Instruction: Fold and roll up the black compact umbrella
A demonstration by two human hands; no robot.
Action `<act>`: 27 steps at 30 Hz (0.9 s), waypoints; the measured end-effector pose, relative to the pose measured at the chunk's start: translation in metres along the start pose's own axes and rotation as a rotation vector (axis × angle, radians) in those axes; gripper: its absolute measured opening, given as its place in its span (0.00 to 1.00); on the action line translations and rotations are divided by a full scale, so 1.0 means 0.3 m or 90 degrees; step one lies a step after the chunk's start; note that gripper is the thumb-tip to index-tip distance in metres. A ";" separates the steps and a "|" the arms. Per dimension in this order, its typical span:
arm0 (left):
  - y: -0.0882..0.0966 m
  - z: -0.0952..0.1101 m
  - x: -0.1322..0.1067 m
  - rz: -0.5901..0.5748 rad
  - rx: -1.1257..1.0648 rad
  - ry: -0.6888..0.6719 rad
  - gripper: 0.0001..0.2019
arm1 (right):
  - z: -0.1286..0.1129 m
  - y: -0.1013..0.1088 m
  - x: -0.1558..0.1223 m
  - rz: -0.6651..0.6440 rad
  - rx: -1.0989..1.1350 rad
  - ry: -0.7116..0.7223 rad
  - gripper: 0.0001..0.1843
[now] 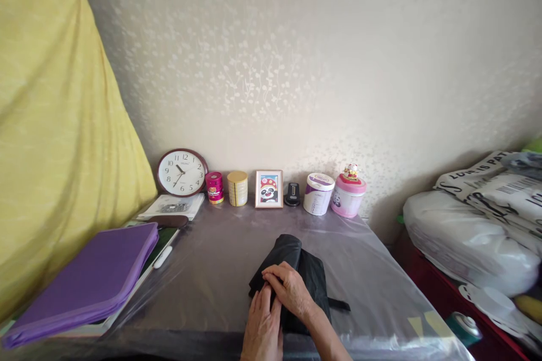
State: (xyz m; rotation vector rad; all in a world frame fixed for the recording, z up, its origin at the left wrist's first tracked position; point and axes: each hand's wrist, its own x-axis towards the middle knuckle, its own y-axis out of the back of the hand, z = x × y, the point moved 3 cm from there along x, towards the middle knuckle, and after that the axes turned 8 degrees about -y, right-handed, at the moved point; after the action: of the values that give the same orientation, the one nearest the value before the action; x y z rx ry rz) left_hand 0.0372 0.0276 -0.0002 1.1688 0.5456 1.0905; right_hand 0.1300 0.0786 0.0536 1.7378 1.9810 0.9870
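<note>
A black folding umbrella [314, 277], its cloth loosely folded into overlapping panels, lies near the front of the table. A short black strap [339, 304] sticks out from its right side. My left hand [263, 318] is closed on the near left part of the cloth, fingers pointing away from me. Over its fingertips crosses my right hand [289, 289], with its fingers bent and pinched on the cloth. The two hands touch each other. The fabric beneath the fingers is hidden, and no handle shows.
Along the wall stand a clock [182, 172], a pink tin [215, 188], a yellow tin [237, 188], a framed panda picture [269, 189] and two tubs [318, 194]. A purple folder [91, 273] lies left. White bags [468, 240] and a spray can [464, 327] sit beyond the right edge.
</note>
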 end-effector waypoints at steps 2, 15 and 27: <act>-0.009 -0.005 0.003 -0.022 -0.012 0.000 0.34 | 0.011 0.011 -0.011 0.024 -0.007 0.037 0.17; -0.046 -0.026 0.012 -0.093 0.014 0.038 0.37 | 0.142 0.007 0.104 0.032 -0.135 0.111 0.15; -0.032 -0.018 0.013 -0.111 0.034 0.027 0.42 | 0.283 0.079 0.271 0.143 -0.174 -0.119 0.15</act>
State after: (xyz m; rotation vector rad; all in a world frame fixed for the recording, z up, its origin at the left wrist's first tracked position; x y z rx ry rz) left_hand 0.0381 0.0334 -0.0102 1.1248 0.7001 0.9570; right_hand 0.1858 0.1810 0.0254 1.8470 1.4856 1.0655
